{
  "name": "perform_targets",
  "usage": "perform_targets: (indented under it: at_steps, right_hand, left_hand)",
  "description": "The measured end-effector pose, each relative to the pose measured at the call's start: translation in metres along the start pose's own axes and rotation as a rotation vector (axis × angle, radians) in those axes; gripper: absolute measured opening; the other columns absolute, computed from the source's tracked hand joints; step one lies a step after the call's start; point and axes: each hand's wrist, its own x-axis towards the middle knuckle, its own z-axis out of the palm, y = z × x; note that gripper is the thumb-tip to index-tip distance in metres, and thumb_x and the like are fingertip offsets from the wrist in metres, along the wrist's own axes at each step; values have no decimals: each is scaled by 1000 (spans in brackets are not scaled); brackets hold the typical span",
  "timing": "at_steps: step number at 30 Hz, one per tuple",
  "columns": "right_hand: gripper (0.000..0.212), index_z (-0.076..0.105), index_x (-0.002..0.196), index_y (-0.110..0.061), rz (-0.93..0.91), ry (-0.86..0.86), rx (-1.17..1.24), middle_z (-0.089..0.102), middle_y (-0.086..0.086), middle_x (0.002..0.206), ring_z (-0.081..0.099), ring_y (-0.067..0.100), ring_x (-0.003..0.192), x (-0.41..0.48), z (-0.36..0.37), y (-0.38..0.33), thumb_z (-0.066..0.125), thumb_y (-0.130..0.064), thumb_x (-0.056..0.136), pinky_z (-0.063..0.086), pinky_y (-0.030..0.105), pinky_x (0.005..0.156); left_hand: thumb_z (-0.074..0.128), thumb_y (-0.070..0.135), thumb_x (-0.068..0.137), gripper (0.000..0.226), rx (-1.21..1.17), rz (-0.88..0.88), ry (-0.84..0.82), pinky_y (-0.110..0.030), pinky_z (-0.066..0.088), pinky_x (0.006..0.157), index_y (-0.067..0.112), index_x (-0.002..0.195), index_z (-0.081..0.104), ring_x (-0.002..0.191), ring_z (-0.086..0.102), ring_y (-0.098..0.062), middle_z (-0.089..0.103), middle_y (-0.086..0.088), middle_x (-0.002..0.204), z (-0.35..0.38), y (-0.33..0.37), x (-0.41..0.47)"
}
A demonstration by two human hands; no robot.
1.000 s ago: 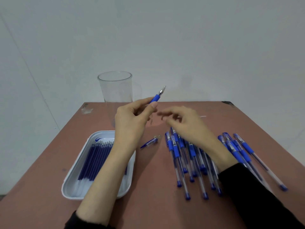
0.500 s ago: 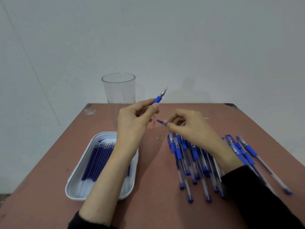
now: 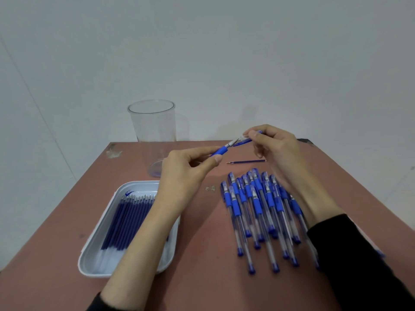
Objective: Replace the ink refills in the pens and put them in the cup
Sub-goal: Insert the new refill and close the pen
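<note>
Pen pinched at its blue grip by left hand, right hand fingers clamped on blue cap right at the tip, loose refill lying just behind

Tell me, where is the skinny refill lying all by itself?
The refill lies flat on the table, mid-right in the head view, just beyond the pens, beside the right hand and right of the cup.

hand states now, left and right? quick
Left hand: closed, holding a pen by its blue grip.
Right hand: closed, pinching a pen cap near the pen's tip.
</note>
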Motion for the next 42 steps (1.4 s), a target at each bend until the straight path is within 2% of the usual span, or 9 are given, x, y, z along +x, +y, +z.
perform_targets:
  at_steps: [7,13,16,18,21,24,28,33,42]
  right_hand:
    - [19,67,77,-9,-15,-60,-28,45,11,72,37,11,60,-1,1,0,58,-15,92,34,21,58]
    - [19,69,82,-3,-5,-125,-119,47,-4,57,40,11,58,-1,3,6,62,-20,90,36,22,59]
    - [20,69,82,-7,-7,-130,-139,48,-2,60,42,11,60,-3,7,6,62,-23,91,37,23,61]
    - [19,67,80,-9,0,-116,-84,49,-2,61,43,12,59,-3,8,6,62,-23,91,37,23,60]
    - [19,66,80,-9,5,-99,-9,52,0,63,46,10,59,-4,11,7,62,-23,91,39,23,59]
    - [19,66,79,-9,-3,-82,6,54,0,61,47,9,58,-6,13,8,60,-22,93,40,21,57]
    - [20,67,82,-7,1,-74,12,55,-1,61,48,8,56,-7,15,8,59,-22,93,41,20,57]
    - [22,67,87,-2,8,-76,19,56,0,62,49,8,57,-7,16,9,59,-21,93,41,20,56]
    - [20,69,84,-7,27,-83,26,57,0,62,50,9,57,-10,18,7,59,-21,93,42,20,56]
  left_hand:
    - [70,17,83,17,42,11,-36,-5,39,60,23,99,75,59,57,9,68,18,68,0,3,-1]
    - [70,20,83,18,70,30,-55,-4,39,61,24,100,74,62,58,10,69,18,72,1,4,-2]
    - [70,18,84,22,94,32,-71,-3,42,68,23,105,73,76,63,10,73,13,87,0,4,-2]
    - [69,19,85,27,109,40,-80,-8,47,77,24,111,70,85,65,6,74,10,96,1,4,-3]
    - [69,20,85,33,118,65,-52,-16,49,73,27,116,66,66,60,2,74,6,82,4,4,-4]
    - [72,18,82,33,83,85,-4,-20,50,68,31,111,63,58,58,-1,72,8,71,4,5,-4]
    - [73,14,81,35,68,96,20,-25,53,65,37,104,61,56,59,-4,72,13,69,4,5,-5]
    - [73,13,81,35,65,94,24,-31,52,65,42,98,61,60,61,-20,72,13,69,5,6,-6]
    - [72,14,81,33,75,107,15,-32,52,66,37,103,63,61,61,-22,72,14,71,6,4,-4]
